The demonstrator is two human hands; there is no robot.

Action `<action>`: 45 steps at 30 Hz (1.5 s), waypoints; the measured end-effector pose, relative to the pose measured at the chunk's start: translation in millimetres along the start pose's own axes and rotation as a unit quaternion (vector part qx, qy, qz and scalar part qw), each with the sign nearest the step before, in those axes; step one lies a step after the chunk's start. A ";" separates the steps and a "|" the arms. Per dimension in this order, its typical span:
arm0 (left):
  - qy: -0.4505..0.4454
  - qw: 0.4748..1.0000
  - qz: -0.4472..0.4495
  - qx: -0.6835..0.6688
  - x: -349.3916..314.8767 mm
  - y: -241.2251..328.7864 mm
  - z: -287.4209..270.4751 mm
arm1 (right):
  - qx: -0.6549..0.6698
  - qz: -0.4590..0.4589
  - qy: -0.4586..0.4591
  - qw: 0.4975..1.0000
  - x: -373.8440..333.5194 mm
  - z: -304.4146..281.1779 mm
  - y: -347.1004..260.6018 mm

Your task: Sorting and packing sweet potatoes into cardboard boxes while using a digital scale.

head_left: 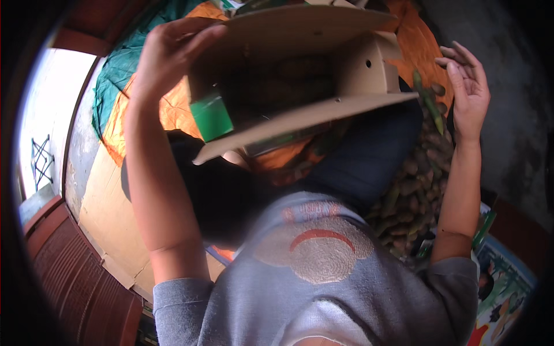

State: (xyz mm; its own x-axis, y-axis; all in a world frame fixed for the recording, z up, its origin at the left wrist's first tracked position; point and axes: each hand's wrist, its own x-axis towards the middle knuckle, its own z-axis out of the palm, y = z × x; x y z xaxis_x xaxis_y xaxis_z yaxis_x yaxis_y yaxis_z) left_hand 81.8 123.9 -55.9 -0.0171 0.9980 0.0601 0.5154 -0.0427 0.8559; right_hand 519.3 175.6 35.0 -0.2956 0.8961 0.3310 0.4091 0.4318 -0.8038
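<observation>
An open cardboard box (363,66) sits in front of me, its near flap (306,118) folded outward and its far flap (300,26) raised. A green patch (212,118) shows at its left inner end. Dim brownish shapes lie in its shadowed inside; I cannot make out what they are. My left hand (176,52) is closed at the left end of the far flap, thumb and fingers on the cardboard. Off to the right of the box, my right hand (470,95) is raised with its fingers stretched out, holding nothing.
A heap of brown, rounded produce (410,202) with a long green piece (430,104) lies at the right. Orange sheeting (412,37) and green sheeting (118,81) spread beneath. Flat cardboard (112,213) and reddish-brown panelling (75,277) are at the left.
</observation>
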 end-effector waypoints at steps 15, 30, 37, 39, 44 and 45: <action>0.198 0.934 -0.121 -0.271 -16.5 -31.3 -12.5 | -0.103 0.416 0.021 0.903 -408.2 -99.8 243.8; 0.336 0.788 -0.161 -0.490 -30.9 -171.6 -89.4 | -0.241 0.519 -0.399 0.717 -535.7 13.5 220.3; 0.337 0.821 -0.198 -0.416 -44.2 -158.7 -65.0 | -0.373 0.437 -0.521 0.632 -530.2 19.0 205.2; 0.343 0.818 -0.179 -0.425 -65.6 -158.2 -82.3 | -0.323 0.497 -0.512 0.622 -494.9 22.6 185.2; 0.318 0.827 -0.202 -0.416 -22.6 -144.8 -66.4 | -0.268 0.395 -0.454 0.752 -654.2 56.7 289.9; 0.318 0.830 -0.196 -0.414 -21.9 -136.8 -71.5 | -0.132 0.390 -0.356 0.839 -682.1 66.4 315.3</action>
State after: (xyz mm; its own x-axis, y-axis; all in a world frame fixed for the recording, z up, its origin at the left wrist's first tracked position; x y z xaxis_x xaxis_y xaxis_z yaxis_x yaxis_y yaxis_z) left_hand -49.6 104.7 -137.6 -0.6287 0.7286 -0.2717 -0.3968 0.0000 0.9179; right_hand 792.6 -306.3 -477.1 -0.2518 0.6690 -0.6993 0.8669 -0.1653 -0.4703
